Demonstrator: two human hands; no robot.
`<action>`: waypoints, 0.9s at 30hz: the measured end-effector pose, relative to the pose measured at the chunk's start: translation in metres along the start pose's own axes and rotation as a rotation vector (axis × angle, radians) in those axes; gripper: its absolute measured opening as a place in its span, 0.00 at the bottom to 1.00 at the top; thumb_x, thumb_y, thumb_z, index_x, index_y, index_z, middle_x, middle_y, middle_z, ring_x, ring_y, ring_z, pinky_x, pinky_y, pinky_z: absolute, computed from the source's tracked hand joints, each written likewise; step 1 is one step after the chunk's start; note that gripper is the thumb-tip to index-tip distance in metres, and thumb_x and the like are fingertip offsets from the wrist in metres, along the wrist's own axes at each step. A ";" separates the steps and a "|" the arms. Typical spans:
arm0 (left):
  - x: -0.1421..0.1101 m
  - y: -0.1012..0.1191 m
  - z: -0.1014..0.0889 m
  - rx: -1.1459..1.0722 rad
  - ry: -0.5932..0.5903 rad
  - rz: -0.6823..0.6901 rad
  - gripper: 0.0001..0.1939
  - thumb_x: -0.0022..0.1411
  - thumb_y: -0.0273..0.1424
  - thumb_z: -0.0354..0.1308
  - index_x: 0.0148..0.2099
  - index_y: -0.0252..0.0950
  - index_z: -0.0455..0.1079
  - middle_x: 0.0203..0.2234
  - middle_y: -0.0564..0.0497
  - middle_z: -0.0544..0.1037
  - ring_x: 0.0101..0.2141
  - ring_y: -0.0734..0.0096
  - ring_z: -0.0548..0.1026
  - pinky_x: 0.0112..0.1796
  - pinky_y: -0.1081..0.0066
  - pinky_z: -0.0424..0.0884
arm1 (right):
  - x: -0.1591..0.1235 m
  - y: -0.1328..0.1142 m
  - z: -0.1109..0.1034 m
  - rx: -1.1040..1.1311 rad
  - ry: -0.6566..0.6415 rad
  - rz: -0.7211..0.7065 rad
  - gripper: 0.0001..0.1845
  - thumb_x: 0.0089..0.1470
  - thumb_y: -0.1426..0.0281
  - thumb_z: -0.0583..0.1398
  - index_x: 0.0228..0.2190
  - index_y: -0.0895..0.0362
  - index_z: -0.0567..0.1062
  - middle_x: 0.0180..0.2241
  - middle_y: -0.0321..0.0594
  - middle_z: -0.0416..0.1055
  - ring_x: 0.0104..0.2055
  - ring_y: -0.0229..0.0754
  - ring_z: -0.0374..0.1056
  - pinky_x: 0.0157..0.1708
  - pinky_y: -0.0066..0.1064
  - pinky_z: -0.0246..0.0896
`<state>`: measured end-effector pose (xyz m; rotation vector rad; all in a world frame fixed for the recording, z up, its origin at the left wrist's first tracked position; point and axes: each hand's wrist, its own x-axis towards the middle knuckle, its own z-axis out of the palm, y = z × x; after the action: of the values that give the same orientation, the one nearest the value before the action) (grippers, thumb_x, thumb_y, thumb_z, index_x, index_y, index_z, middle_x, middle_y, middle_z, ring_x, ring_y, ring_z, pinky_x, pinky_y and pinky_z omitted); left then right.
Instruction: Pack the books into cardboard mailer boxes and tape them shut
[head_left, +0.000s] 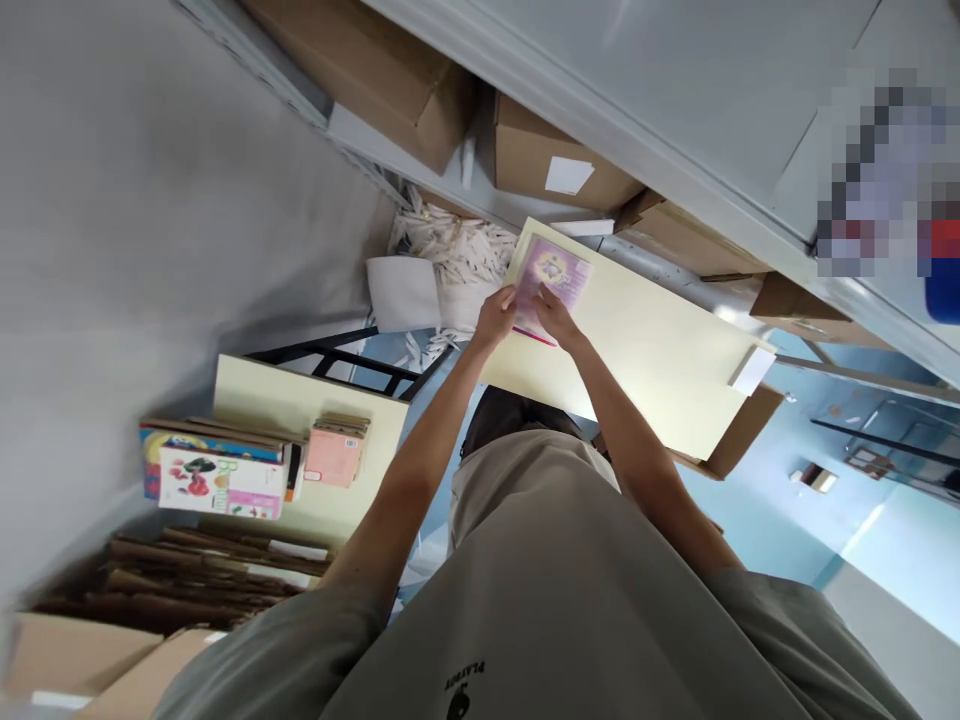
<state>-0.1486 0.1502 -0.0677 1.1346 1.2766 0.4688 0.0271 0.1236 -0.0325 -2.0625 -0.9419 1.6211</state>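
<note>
A purple booklet (pixel 564 268) with a yellow round design lies on the pale cream table (pixel 652 345). It looks to be in a clear sleeve, with a bright pink strip along its near edge. My left hand (pixel 497 316) is closed on the booklet's left edge. Over its near right part lies my right hand (pixel 559 320), fingers stretched out and touching the surface. White shredded paper strips (pixel 469 245) fill a container just beyond my left hand.
Several cardboard boxes (pixel 566 150) line the shelf behind the table. A small white box (pixel 751 370) sits at the table's right end. At left, a stack of books (pixel 221 485) and pink booklets (pixel 335 455) rest on another cream board. Below stands a carton of flattened cardboard (pixel 195 580).
</note>
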 end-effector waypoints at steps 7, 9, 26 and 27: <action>-0.098 0.029 0.003 -0.143 0.248 0.057 0.15 0.77 0.37 0.67 0.57 0.36 0.89 0.61 0.39 0.90 0.67 0.43 0.85 0.74 0.49 0.75 | -0.091 0.011 -0.022 0.097 -0.244 -0.217 0.71 0.59 0.19 0.61 0.87 0.44 0.57 0.89 0.39 0.49 0.91 0.62 0.46 0.86 0.63 0.52; -0.141 0.033 0.007 -0.209 0.342 0.083 0.15 0.77 0.40 0.68 0.55 0.37 0.89 0.57 0.41 0.92 0.65 0.43 0.87 0.73 0.48 0.76 | -0.119 0.014 -0.021 0.094 -0.327 -0.261 0.69 0.59 0.18 0.60 0.86 0.40 0.57 0.89 0.38 0.48 0.91 0.63 0.44 0.86 0.65 0.53; -0.452 -0.015 0.027 -0.553 0.910 0.028 0.36 0.72 0.64 0.69 0.58 0.36 0.89 0.59 0.37 0.90 0.71 0.34 0.81 0.79 0.39 0.66 | -0.247 0.035 0.077 -0.063 -0.898 -0.376 0.57 0.59 0.23 0.68 0.76 0.43 0.76 0.77 0.49 0.74 0.84 0.65 0.64 0.82 0.66 0.64; -0.457 -0.019 0.024 -0.570 0.921 0.039 0.35 0.72 0.62 0.69 0.59 0.37 0.89 0.59 0.37 0.90 0.71 0.34 0.82 0.79 0.38 0.65 | -0.251 0.035 0.083 -0.077 -0.910 -0.380 0.56 0.60 0.24 0.68 0.75 0.43 0.77 0.76 0.49 0.75 0.83 0.65 0.65 0.81 0.67 0.64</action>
<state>-0.2660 -0.2391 0.1427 0.4339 1.7245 1.3894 -0.0724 -0.0840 0.1017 -1.0035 -1.5599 2.3156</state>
